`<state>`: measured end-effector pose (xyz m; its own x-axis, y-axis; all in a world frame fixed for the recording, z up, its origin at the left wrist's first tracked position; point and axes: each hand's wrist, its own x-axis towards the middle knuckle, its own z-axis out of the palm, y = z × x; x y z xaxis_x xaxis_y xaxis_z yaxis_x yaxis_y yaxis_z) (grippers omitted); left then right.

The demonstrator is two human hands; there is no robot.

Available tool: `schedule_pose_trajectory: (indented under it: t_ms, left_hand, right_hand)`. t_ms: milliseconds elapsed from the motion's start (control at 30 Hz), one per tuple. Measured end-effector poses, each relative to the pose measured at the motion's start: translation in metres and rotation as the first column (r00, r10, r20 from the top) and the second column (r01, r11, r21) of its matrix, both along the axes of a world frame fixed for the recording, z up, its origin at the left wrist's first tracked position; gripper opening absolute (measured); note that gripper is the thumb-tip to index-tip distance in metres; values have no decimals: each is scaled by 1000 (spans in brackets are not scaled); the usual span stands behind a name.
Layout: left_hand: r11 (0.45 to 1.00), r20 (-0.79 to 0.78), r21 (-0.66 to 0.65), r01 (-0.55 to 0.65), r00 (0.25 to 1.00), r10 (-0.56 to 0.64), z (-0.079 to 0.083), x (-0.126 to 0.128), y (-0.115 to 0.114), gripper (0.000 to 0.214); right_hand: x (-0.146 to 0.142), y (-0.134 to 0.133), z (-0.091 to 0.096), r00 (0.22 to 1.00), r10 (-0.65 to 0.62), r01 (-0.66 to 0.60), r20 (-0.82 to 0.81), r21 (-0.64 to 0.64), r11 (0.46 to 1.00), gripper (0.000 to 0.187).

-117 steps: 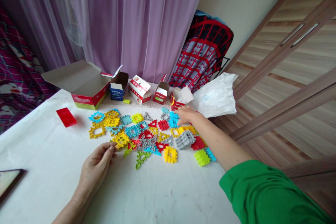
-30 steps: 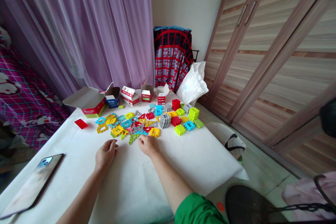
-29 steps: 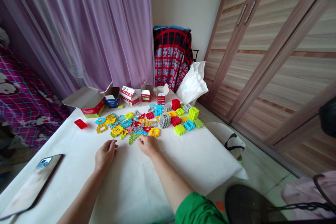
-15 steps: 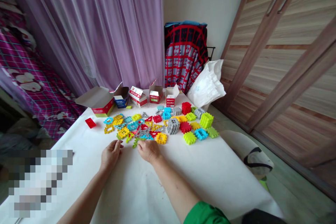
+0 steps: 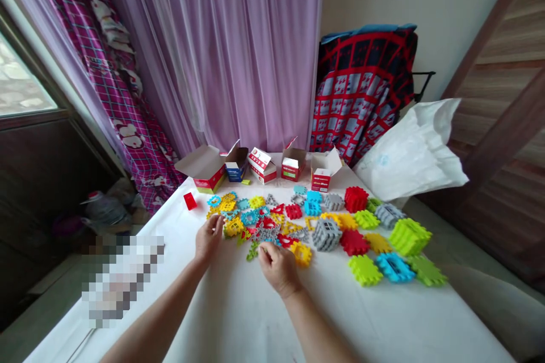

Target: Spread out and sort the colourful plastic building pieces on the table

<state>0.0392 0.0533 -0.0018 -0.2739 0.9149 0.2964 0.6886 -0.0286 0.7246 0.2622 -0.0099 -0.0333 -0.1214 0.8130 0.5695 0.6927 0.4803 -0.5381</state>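
Observation:
My left hand (image 5: pixel 209 241) rests on the white-covered table with its fingers curled in and no piece showing in them. It is beside a yellow window piece (image 5: pixel 234 227) at the near left of a pile of toothed plastic building pieces. My right hand (image 5: pixel 279 268) is closed in a loose fist on the table, also with nothing visible in it. Close to its knuckles lie a green triangular piece (image 5: pixel 252 250) and a yellow square frame (image 5: pixel 301 254). Grey star-like pieces (image 5: pixel 266 231) lie in the pile between and beyond both hands.
Stacks of square pieces stand at the right: grey (image 5: pixel 327 234), red (image 5: pixel 356 199) and lime green (image 5: pixel 409 236). Several open cardboard boxes, including a blue one (image 5: pixel 235 173), line the back edge. A red piece (image 5: pixel 189 201) lies left, a white bag (image 5: pixel 409 147) back right.
The view has turned to the left, so the table's contents appear farther right and larger. Both hands keep nearly the same curled pose beside the pile, and no piece has visibly moved.

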Motion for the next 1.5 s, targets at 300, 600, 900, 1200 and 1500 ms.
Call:
schedule_pose_trajectory:
  t_ms: [300,600,900,1200,1500]
  left_hand:
    - [996,-260,-85,-18,966,-4,18,-27,96,43]
    - [984,-326,-142,107,934,-148,-9,-8,97,43]
    - [973,-254,-73,219,939,-231,-7,-7,45,47]
    - [978,-366,-38,204,908,-204,-30,-13,-7,59]
    - [954,-468,-41,298,838,-282,-30,-2,-12,60]
  right_hand:
    - [1,1,-1,991,24,-19,-132,37,999,33]
    - [3,0,2,991,49,-58,-125,-64,996,29]
    - [9,-7,10,999,-9,11,-53,37,999,27]
    - [26,-55,-10,846,-464,464,265,64,883,37]
    - [-4,-16,-3,972,-177,175,157,29,984,32]
